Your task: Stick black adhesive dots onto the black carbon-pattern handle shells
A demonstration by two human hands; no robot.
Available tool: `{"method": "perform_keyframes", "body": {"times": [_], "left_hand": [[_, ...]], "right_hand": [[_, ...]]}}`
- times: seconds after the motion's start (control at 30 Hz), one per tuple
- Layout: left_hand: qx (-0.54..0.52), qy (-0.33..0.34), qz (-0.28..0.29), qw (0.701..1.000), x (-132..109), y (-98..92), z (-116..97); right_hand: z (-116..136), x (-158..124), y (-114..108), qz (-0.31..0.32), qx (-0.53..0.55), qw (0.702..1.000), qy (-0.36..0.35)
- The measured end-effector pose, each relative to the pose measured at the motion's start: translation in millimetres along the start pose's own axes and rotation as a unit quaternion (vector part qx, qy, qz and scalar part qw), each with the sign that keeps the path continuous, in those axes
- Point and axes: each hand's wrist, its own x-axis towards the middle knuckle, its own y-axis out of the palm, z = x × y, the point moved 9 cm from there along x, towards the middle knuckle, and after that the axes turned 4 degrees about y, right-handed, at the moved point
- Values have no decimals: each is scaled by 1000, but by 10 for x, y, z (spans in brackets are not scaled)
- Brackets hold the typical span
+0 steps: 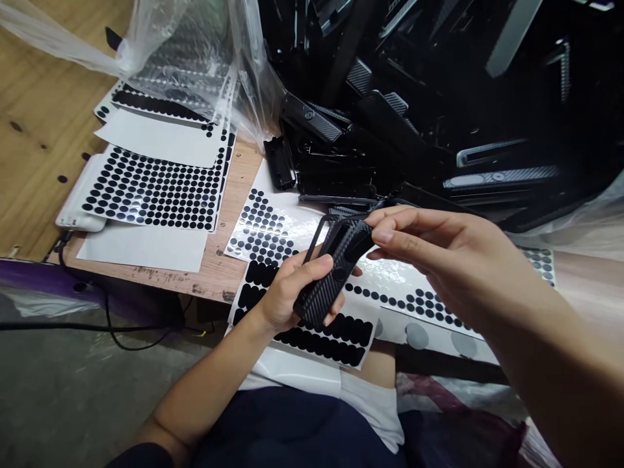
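Note:
My left hand (pixel 287 286) is wrapped around a long black plastic part (pixel 322 292) with a carbon-fibre weave pattern and a slotted frame along one side. Its thumb presses on the patterned face, while the fingers go underneath. The part is tilted, its far end pointing up and to the right. At that far end, my right hand (pixel 419 234) has thumb and forefinger pinched together against the part's edge; whatever lies between the fingertips is hidden. Beneath both hands are a sheet of round black stickers (pixel 336 341) and a glossy sticker sheet (pixel 263 224), partly used.
A large heap of similar black parts (pixel 361 130) fills the far right, in clear plastic. More dot sheets (pixel 160 188) lie on the wooden table (pixel 221 260) at left, beside a white device (pixel 82 195) with a cable. Clear plastic film (pixel 195 45) hangs at the back.

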Motion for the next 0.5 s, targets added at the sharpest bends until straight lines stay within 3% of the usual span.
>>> {"method": "perform_keyframes", "body": {"times": [0.5], "left_hand": [[-2,8,-7,1000,-5,-5,-19]], "right_hand": [[188,43,-6,-9,-181,982,-44]]}}
